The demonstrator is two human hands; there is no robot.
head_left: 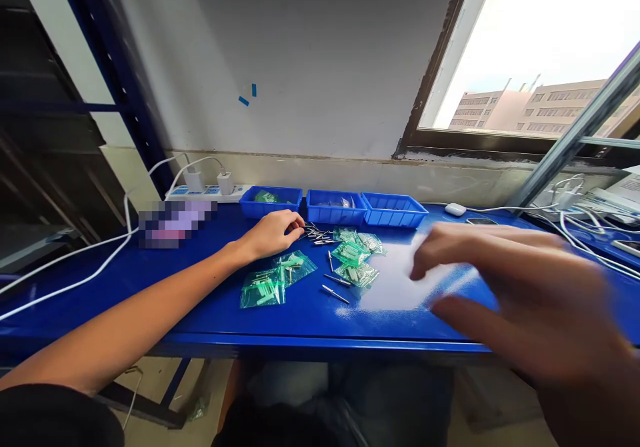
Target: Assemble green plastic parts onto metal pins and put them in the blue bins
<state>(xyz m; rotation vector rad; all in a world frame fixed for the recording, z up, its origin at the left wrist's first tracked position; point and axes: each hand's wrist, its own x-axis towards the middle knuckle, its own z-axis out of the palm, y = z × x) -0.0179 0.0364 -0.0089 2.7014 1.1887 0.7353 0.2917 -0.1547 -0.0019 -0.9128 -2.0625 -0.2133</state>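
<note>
My left hand (277, 232) is over the blue table, its fingers curled at the left edge of a small pile of metal pins (318, 235); what its fingertips hold, if anything, is too small to tell. Several loose pins (336, 294) lie nearer the front edge. Two green-tinted plastic bags (263, 288) with small parts rest below my left wrist, and more such bags (351, 252) lie right of the pile. My right hand (505, 294), blurred and close to the camera, is raised at the right with thumb and fingers apart and nothing between them.
Three blue bins (395, 210) stand in a row along the wall; the left and middle ones hold bags. A power strip (207, 192) with chargers is at the back left. White cables (585, 234) and a white earphone case (455, 210) lie on the right.
</note>
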